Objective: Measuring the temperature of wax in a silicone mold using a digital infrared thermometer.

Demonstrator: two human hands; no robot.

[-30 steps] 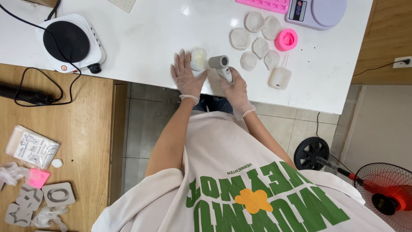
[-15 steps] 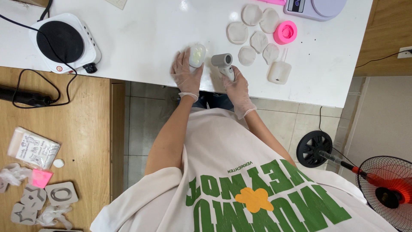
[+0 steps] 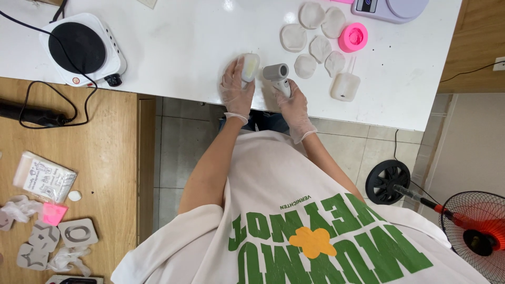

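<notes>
White tabletop (image 3: 173, 47) is seen from above, with tiled floor and a wooden bench at the side. Left hand (image 3: 235, 87), gloved, is now laid over the near end of a pale oblong mould (image 3: 250, 66); the grip is loosely closed on it, where a second earlier the palm was spread flat beside it. Right hand (image 3: 291, 102) is clenched round the handle of a grey handheld heat tool (image 3: 275, 73), nozzle kept just beside the mould, unchanged. The mould is judged steadied for working. Round pale castings (image 3: 293, 37), a pink mould (image 3: 353, 37) and a hotplate (image 3: 79, 48) are unmoved.
</notes>
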